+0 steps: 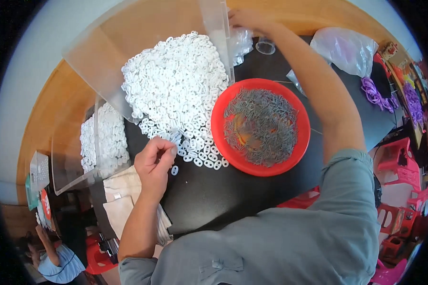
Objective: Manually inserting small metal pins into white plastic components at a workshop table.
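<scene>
My left hand [153,161] is closed in a pinch at the near edge of a heap of small white oval pieces with two holes each [176,78]. Whatever lies between its fingertips is too small to make out. One loose white piece [174,170] lies beside its fingers. My right hand [248,20] reaches far across the table, next to a crumpled clear plastic bag [242,45] and the end of a clear bin [217,23]; its fingers do not show clearly. Below my right forearm, a red round tray [303,142] holds many thin grey screw-like pins [275,142].
The heap spills from the tipped clear bin onto the black table [199,190]. At left, another clear container [71,178] holds more white pieces, near folded cream cloth [121,213]. A clear cup [265,46] and plastic bag [344,45] lie at the far right. Another person [59,263] sits lower left.
</scene>
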Action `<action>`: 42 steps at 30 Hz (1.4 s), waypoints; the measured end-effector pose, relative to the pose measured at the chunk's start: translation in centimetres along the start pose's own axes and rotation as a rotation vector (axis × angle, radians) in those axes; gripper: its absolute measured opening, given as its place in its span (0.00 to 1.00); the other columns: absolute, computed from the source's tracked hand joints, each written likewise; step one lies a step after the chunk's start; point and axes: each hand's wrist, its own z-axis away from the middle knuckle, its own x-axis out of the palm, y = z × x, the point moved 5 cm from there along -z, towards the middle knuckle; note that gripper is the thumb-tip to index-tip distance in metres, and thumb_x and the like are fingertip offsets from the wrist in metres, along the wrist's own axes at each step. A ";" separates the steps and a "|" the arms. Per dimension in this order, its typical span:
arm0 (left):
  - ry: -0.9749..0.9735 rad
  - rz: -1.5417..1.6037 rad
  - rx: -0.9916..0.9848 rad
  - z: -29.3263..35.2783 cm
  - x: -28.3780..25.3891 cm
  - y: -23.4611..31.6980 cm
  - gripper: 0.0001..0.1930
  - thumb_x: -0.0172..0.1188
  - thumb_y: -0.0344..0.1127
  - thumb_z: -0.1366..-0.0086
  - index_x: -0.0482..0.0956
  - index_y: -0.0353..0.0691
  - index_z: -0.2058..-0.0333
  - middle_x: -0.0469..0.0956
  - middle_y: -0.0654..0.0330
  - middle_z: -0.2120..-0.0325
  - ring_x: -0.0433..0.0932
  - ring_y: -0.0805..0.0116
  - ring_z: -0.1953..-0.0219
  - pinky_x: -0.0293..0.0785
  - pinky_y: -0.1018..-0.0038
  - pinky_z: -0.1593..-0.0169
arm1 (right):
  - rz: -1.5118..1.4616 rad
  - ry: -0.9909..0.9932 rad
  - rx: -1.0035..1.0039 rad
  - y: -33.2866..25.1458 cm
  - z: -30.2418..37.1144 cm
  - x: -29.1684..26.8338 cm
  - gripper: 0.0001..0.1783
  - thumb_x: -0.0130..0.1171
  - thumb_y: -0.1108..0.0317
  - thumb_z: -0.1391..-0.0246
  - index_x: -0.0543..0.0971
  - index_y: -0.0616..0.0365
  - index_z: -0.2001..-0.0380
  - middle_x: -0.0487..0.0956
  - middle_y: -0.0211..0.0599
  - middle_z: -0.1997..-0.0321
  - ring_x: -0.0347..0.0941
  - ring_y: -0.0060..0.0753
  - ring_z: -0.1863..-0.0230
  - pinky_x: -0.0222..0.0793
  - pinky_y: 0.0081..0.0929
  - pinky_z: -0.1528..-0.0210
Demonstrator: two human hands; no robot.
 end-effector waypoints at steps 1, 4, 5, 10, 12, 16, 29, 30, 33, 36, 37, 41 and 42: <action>-0.001 -0.003 0.007 0.0 0.0 0.1 0.02 0.58 0.22 0.40 0.76 0.33 0.72 0.71 0.68 0.81 0.66 0.84 0.81 0.60 0.84 0.77 | -0.005 -0.007 0.006 0.5 0.7 -0.2 0.08 0.59 0.66 0.52 0.81 0.57 0.69 0.81 0.39 0.74 0.76 0.43 0.73 0.73 0.37 0.64; 0.036 -0.016 0.005 0.4 -1.0 -0.2 0.02 0.59 0.23 0.41 0.76 0.33 0.72 0.71 0.68 0.81 0.66 0.84 0.81 0.60 0.84 0.77 | -0.165 -0.134 0.115 -3.6 -1.3 0.0 0.21 0.66 0.64 0.61 0.83 0.58 0.59 0.83 0.49 0.63 0.79 0.38 0.60 0.72 0.34 0.55; 0.042 -0.018 0.013 0.6 -1.3 -0.2 0.02 0.59 0.23 0.41 0.76 0.32 0.72 0.71 0.68 0.81 0.66 0.84 0.81 0.61 0.84 0.76 | 0.099 -0.244 0.249 -4.7 -2.0 0.8 0.20 0.65 0.64 0.60 0.83 0.59 0.60 0.83 0.49 0.63 0.79 0.40 0.60 0.72 0.34 0.55; 0.082 -0.052 0.003 0.1 -1.8 -0.4 0.01 0.60 0.24 0.41 0.77 0.33 0.72 0.72 0.69 0.82 0.67 0.84 0.80 0.62 0.84 0.76 | 0.209 0.074 0.409 -8.0 -3.4 -3.0 0.18 0.63 0.66 0.57 0.82 0.60 0.60 0.83 0.49 0.61 0.78 0.43 0.58 0.71 0.36 0.53; 0.121 -0.039 -0.010 -0.1 -2.4 -0.4 0.02 0.60 0.25 0.42 0.78 0.33 0.72 0.73 0.69 0.82 0.66 0.84 0.79 0.62 0.84 0.75 | 0.146 0.205 0.398 -9.4 -3.5 -3.4 0.18 0.62 0.66 0.56 0.82 0.60 0.59 0.83 0.49 0.60 0.78 0.44 0.57 0.71 0.37 0.52; 0.145 -0.028 -0.014 -0.5 -2.6 -0.6 0.03 0.61 0.26 0.45 0.78 0.32 0.74 0.73 0.67 0.82 0.68 0.83 0.78 0.64 0.82 0.73 | 0.382 0.324 0.341 -10.6 -0.3 -5.9 0.14 0.62 0.70 0.56 0.81 0.63 0.64 0.83 0.48 0.65 0.79 0.40 0.63 0.72 0.36 0.59; 0.110 -0.482 0.065 -1.4 -4.1 -1.1 0.07 0.60 0.33 0.54 0.79 0.35 0.80 0.78 0.53 0.82 0.77 0.57 0.76 0.71 0.66 0.69 | 0.401 -0.309 0.327 -25.8 12.0 7.7 0.16 0.66 0.61 0.57 0.79 0.54 0.65 0.79 0.40 0.71 0.76 0.41 0.66 0.69 0.38 0.65; 0.127 -0.486 0.066 -1.7 -4.3 -1.7 0.06 0.60 0.33 0.54 0.79 0.36 0.79 0.78 0.52 0.82 0.77 0.56 0.75 0.72 0.65 0.68 | 0.394 -0.330 0.371 -25.9 12.1 7.8 0.11 0.64 0.64 0.56 0.77 0.54 0.69 0.78 0.40 0.72 0.76 0.42 0.67 0.68 0.38 0.65; 0.141 -0.473 0.130 -1.9 -4.4 -2.1 0.06 0.59 0.33 0.54 0.80 0.37 0.79 0.78 0.52 0.81 0.78 0.55 0.75 0.72 0.64 0.68 | 0.488 -0.319 0.392 -25.6 12.3 8.2 0.08 0.62 0.67 0.55 0.75 0.56 0.73 0.77 0.39 0.73 0.75 0.42 0.69 0.67 0.37 0.67; 0.149 -0.500 0.109 -1.9 -4.3 -2.2 0.06 0.61 0.32 0.53 0.80 0.35 0.77 0.78 0.53 0.81 0.77 0.61 0.76 0.72 0.68 0.68 | 0.512 -0.325 0.416 -25.8 12.5 8.0 0.07 0.62 0.68 0.56 0.75 0.56 0.74 0.76 0.39 0.74 0.74 0.43 0.70 0.67 0.37 0.67; 0.141 -0.497 0.091 -1.9 -4.4 -2.3 0.07 0.62 0.31 0.52 0.80 0.33 0.76 0.78 0.54 0.81 0.76 0.67 0.77 0.71 0.72 0.69 | 0.511 -0.325 0.410 -26.0 12.3 7.9 0.07 0.62 0.68 0.56 0.75 0.56 0.74 0.76 0.39 0.74 0.74 0.43 0.70 0.67 0.37 0.67; 0.147 -0.376 0.086 -1.7 -4.5 -2.1 0.06 0.60 0.32 0.54 0.80 0.36 0.79 0.78 0.52 0.82 0.78 0.57 0.76 0.72 0.66 0.69 | 0.450 -0.236 0.406 -26.6 11.7 7.6 0.05 0.58 0.67 0.54 0.76 0.56 0.75 0.78 0.42 0.72 0.75 0.47 0.67 0.68 0.43 0.66; 0.150 -0.373 0.085 -1.7 -4.5 -2.0 0.06 0.60 0.32 0.54 0.80 0.36 0.79 0.78 0.52 0.82 0.78 0.57 0.76 0.72 0.66 0.69 | 0.440 -0.176 0.405 -26.8 11.4 7.6 0.06 0.60 0.69 0.56 0.76 0.57 0.73 0.79 0.40 0.72 0.76 0.45 0.67 0.68 0.39 0.65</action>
